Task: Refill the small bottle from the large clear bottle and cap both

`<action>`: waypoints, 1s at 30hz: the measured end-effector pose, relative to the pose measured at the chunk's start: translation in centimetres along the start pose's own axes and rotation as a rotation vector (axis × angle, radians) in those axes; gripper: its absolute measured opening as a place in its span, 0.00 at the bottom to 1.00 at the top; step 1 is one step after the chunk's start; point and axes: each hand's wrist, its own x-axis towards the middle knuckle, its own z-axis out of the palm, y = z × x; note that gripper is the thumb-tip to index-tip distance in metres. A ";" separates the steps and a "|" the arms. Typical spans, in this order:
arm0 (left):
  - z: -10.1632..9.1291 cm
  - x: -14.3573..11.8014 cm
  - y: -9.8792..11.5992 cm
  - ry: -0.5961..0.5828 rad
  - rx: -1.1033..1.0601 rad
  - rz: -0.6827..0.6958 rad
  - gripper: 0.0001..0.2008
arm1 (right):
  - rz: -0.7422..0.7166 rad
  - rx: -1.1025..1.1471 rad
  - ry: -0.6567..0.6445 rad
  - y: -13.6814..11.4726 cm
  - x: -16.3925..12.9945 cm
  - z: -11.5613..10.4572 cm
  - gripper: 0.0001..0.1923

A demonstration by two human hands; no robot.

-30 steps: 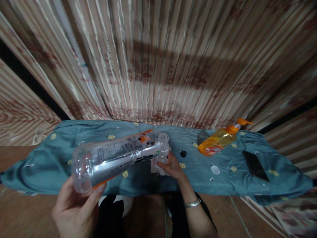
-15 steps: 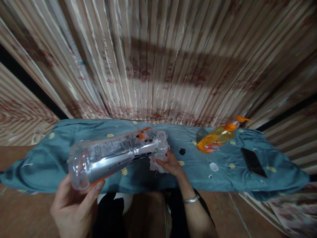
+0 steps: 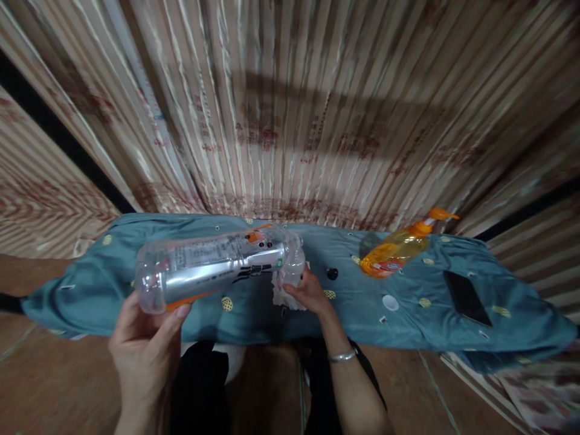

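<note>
My left hand [image 3: 145, 341] grips the base of a clear, empty plastic bottle [image 3: 212, 267] with a silver and orange label, held nearly level above the blue cloth. My right hand [image 3: 308, 291] holds a crumpled white tissue [image 3: 281, 296] pressed against the bottle's neck end. A silver bracelet [image 3: 341, 356] sits on my right wrist. A small black cap [image 3: 332, 273] lies on the cloth just right of my right hand.
A teal cloth with yellow spots [image 3: 81, 284] covers the table. An orange pump bottle [image 3: 401, 248] stands at the right, a black phone [image 3: 466, 290] lies beyond it, and a small white disc [image 3: 389, 302] lies between. Striped curtains [image 3: 290, 109] hang behind.
The bottle has levelled out and its base has moved a little up and away from me. My right hand stays at the neck with the tissue.
</note>
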 end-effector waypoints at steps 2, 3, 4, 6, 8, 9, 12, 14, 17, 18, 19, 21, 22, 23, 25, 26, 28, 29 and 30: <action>0.1 0.1 0.1 -0.003 -0.016 -0.005 0.26 | -0.011 0.014 0.000 -0.2 0.0 0.0 0.31; 0.2 0.1 0.1 -0.006 -0.024 -0.005 0.26 | -0.019 0.022 0.002 -0.2 0.0 0.0 0.32; 0.2 0.2 0.1 -0.011 -0.030 -0.008 0.26 | -0.026 0.028 0.002 -0.2 0.0 0.0 0.32; 0.2 0.3 0.1 -0.014 -0.038 -0.008 0.27 | -0.034 0.031 0.004 -0.2 0.0 0.0 0.32; 0.1 0.4 0.0 -0.015 -0.044 0.001 0.27 | -0.033 0.024 0.002 -0.1 0.0 0.0 0.32; 0.1 0.4 0.0 -0.018 -0.045 0.004 0.27 | -0.032 0.021 0.000 0.0 0.0 0.0 0.31; 0.0 0.5 0.0 -0.036 -0.040 0.009 0.27 | -0.049 0.024 -0.006 0.1 0.0 0.1 0.29; -0.1 0.5 0.0 -0.044 -0.041 0.004 0.26 | -0.063 0.024 -0.002 0.1 0.0 0.0 0.27; -0.1 0.4 0.1 -0.052 -0.044 -0.001 0.26 | -0.059 0.018 -0.005 -0.1 -0.1 0.0 0.26; -0.1 0.3 0.1 -0.053 -0.040 -0.003 0.27 | -0.053 0.016 -0.007 -0.1 -0.1 0.0 0.26; -0.1 0.3 0.2 -0.052 -0.038 -0.008 0.27 | -0.046 0.014 -0.010 -0.2 -0.1 -0.1 0.26; -0.1 0.2 0.3 -0.046 -0.040 -0.012 0.26 | -0.028 0.009 -0.010 -0.2 -0.1 -0.1 0.27; 0.0 0.2 0.4 -0.044 -0.049 -0.019 0.26 | -0.022 0.004 -0.008 -0.3 -0.1 -0.1 0.28; 0.0 0.2 0.4 -0.046 -0.059 -0.018 0.25 | -0.016 0.001 -0.007 -0.3 -0.1 -0.1 0.28; 0.0 0.2 0.5 -0.060 -0.079 -0.037 0.24 | -0.012 0.002 -0.009 -0.3 -0.2 -0.2 0.29; 0.0 0.2 0.5 -0.066 -0.089 -0.040 0.24 | -0.013 0.005 -0.010 -0.3 -0.2 -0.2 0.29; 0.0 0.1 0.6 -0.081 -0.107 -0.051 0.22 | -0.018 0.014 -0.010 -0.3 -0.2 -0.2 0.30; 0.0 0.1 0.7 -0.088 -0.112 -0.052 0.22 | -0.018 0.017 -0.010 -0.3 -0.2 -0.2 0.30; 0.0 0.1 0.7 -0.095 -0.117 -0.053 0.21 | -0.017 0.018 -0.011 -0.4 -0.2 -0.2 0.29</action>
